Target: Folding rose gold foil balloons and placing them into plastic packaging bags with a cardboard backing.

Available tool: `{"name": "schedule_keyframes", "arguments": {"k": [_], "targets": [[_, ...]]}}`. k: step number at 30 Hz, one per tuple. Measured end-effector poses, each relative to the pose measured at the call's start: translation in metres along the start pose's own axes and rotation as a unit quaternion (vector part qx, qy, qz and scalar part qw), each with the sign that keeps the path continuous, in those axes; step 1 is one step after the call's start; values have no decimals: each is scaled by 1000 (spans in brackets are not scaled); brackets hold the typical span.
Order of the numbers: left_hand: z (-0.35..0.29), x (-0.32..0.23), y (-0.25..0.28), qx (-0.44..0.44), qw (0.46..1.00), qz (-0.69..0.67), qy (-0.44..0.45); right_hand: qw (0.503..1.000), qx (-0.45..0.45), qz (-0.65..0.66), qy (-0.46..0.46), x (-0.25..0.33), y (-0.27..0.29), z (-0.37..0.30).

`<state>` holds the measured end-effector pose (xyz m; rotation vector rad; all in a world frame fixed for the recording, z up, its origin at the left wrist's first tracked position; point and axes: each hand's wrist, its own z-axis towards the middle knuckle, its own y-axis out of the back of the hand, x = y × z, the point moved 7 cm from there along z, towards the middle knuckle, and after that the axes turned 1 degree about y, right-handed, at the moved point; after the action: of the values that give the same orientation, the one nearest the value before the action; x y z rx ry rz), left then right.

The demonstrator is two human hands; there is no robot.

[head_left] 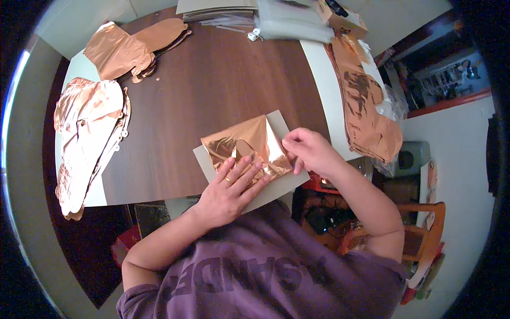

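Note:
A folded, shiny copper-coloured foil balloon (249, 135) lies flat on a pale grey card (280, 121) at the table's near edge. My left hand (231, 186) rests palm down on the foil's near part, fingers stretched out and slightly apart, a ring on one finger. At the foil's right edge is my right hand (311, 151), fingers curled, with thumb and forefinger pressed together. Whether a bit of foil sits in that pinch is too small to tell. The foil's lower left part is hidden under my left hand.
Flat foil balloons lie in stacks at the left edge (87, 122), the far left (119, 50) and the right edge (361, 101) of the brown table (228, 69). At the back are stacked cards (218, 8), clear plastic bags (292, 24) and a box (345, 18). A wooden chair (433, 228) stands right.

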<state>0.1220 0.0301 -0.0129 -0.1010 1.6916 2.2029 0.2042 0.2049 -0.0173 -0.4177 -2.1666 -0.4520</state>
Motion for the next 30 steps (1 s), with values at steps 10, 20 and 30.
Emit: {"name": "schedule_keyframes", "arguments": {"k": [10,20,30], "targets": [[0,3,5,-22,1000,-21,0,998,52,-25,8,-17,-9,-16],[-50,41,58,-257,916,-206,229,993,32,106,-28,-31,-6,-9],[-41,66,11,-105,585,-665,451,986,59,150,-38,-32,-7,-8]]}}
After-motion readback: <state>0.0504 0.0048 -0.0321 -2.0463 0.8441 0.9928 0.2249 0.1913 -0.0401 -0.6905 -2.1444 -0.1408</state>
